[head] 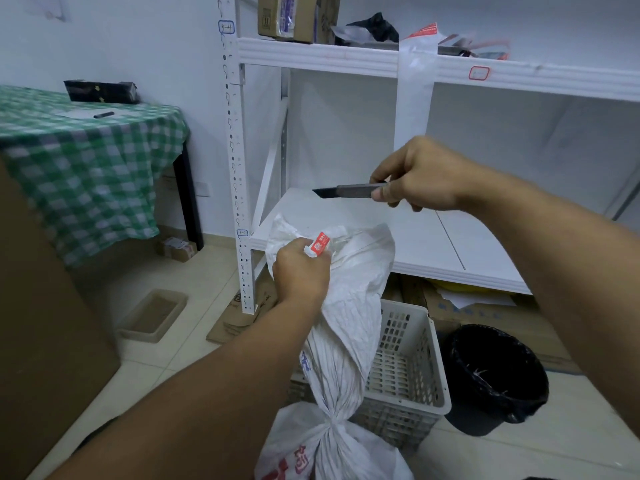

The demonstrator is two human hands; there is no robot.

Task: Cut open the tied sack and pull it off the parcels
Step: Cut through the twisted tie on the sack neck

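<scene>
Sack [349, 306] with red tag [320, 244], print illegible

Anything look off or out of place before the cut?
Nothing is spilled or torn. One oddity: a white plastic strip hangs loose over the edge of the upper shelf, behind the knife. The sack is knotted low down.

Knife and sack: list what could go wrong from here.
1. The knife has its blade out, above the top of the sack that the left hand grips; a slip could cut those fingers.
2. The tie sits low, just above the bulge; a deep cut there might slash the parcels inside.
</scene>
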